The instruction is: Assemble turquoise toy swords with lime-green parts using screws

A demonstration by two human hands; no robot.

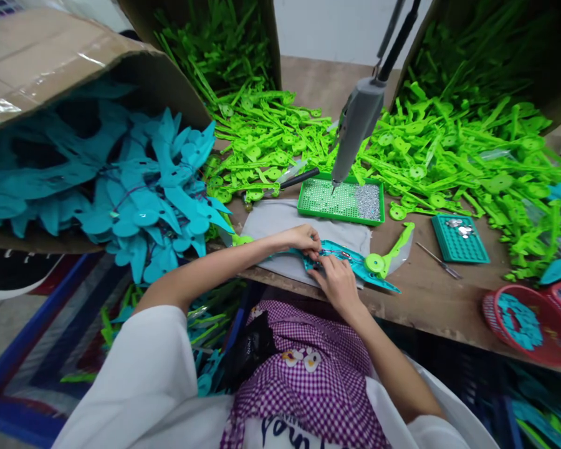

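A long teal plastic shell (381,280) lies open side up on a grey cloth, with thin wires and a small metallic part inside it. My left hand (305,239) is over the shell's middle, fingers pinched together; whatever is between the fingertips is too small to make out. From the near side, my right hand (339,280) grips the shell, thumb at its near edge and fingers over the inside. A lime green arm with a round disc (376,265) sits at the shell's right end. Another green piece (241,239) shows at the left end.
A grey electric screwdriver (359,125) hangs above a green tray (341,219) of small screws. Lime green parts (271,140) are heaped behind. Teal shells (154,187) spill from a carton at left. At right are a teal tray (460,249), tweezers-like tool (437,259) and red basket (495,318).
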